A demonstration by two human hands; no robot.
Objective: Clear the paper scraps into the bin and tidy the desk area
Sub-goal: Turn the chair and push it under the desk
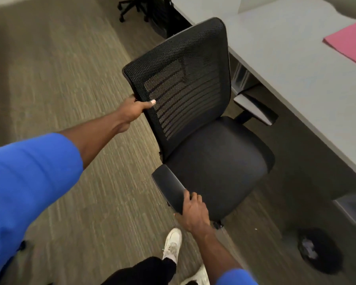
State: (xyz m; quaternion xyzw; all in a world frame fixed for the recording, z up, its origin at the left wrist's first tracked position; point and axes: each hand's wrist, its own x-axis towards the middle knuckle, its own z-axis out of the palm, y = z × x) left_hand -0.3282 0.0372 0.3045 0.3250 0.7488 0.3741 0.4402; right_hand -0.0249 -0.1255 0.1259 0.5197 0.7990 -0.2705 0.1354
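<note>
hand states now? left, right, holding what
Left hand: closed on the chair backrest edge.
Right hand: closed on the near armrest.

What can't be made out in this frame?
- Chair base and wheels: head view, hidden under the seat.
- Bin contents: head view, dark and blurred; pale crumpled bits, unclear what they are.
- Pink folder: cut off by the right edge.
- Left hand fingers: behind the backrest edge; only the thumb shows.
- Right hand grip on the armrest: fingertips hidden underneath.
</note>
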